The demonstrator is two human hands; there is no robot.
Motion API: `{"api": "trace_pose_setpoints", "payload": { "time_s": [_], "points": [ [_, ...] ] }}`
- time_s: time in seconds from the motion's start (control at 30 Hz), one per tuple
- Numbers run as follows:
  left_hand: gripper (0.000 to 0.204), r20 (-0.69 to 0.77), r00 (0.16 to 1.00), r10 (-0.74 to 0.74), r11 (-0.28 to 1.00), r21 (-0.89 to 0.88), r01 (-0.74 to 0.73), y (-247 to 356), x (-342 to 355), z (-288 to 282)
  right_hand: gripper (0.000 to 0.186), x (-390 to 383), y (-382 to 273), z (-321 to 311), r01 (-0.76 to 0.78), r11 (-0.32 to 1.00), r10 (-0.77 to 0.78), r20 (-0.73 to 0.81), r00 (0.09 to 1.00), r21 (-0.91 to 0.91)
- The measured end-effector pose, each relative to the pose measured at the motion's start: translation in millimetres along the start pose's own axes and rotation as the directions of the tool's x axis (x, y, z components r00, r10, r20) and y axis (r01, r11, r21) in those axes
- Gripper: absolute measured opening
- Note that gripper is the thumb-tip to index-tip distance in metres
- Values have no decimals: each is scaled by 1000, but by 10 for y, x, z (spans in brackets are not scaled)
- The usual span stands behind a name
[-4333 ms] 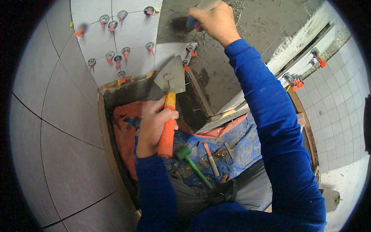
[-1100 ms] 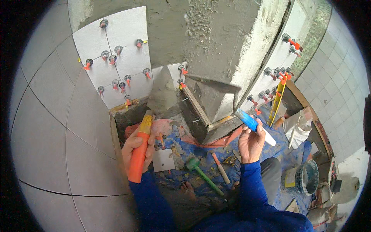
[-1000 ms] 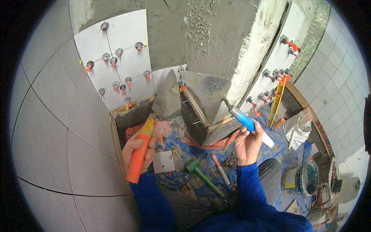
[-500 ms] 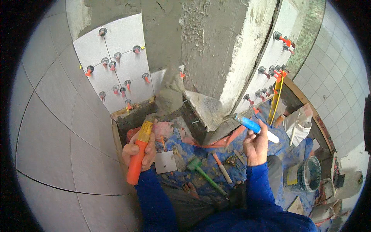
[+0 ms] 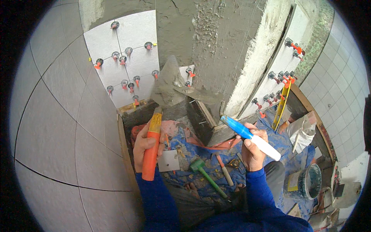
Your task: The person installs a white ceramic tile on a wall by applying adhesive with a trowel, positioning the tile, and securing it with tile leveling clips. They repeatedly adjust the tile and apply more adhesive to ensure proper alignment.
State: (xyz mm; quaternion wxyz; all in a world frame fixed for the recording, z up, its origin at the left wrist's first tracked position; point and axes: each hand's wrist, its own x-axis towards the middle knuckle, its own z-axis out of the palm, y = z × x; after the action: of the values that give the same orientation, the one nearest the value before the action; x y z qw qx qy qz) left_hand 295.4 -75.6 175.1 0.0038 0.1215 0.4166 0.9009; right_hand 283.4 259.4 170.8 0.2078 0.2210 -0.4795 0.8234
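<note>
My left hand (image 5: 143, 146) is closed round the orange and yellow handle of a trowel (image 5: 152, 160). Its mortar-coated grey blade points up in front of the tiled wall. In my right hand (image 5: 254, 149) is a second trowel (image 5: 236, 127) with a blue and white handle. That one's blade reaches left, nearly edge-on, with its tip beside the first blade; whether the two touch I cannot tell. Behind them rises a wall of grey mortar (image 5: 174, 31). White tiles (image 5: 137, 29) with red and black levelling clips cover the wall to the left.
Below, a blue sheet (image 5: 185, 152) carries a green mallet (image 5: 198, 165), an orange-handled hammer (image 5: 224, 169), a tape measure (image 5: 233, 163) and a tile piece (image 5: 168, 161). At right stand a bucket (image 5: 313, 181), a white bag (image 5: 301, 131) and a yellow spirit level (image 5: 281, 106).
The right trowel's blade has lifted and turned from face-on to nearly edge-on. My left trowel's handle is more upright. The whole view has shifted slightly.
</note>
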Motion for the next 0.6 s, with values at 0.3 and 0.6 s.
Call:
{"api": "trace_pose_setpoints", "payload": {
  "time_s": [0.3, 0.6],
  "points": [
    [51, 159, 986, 44, 999, 0, -45, -20, -5, 16, 40, 341, 75, -161, 157, 982, -153, 49, 987, -105],
    [71, 24, 999, -41, 997, 61, 39, -38, 29, -44, 33, 928, 25, 325, 378, 858, -329, 193, 924, -348]
  ]
}}
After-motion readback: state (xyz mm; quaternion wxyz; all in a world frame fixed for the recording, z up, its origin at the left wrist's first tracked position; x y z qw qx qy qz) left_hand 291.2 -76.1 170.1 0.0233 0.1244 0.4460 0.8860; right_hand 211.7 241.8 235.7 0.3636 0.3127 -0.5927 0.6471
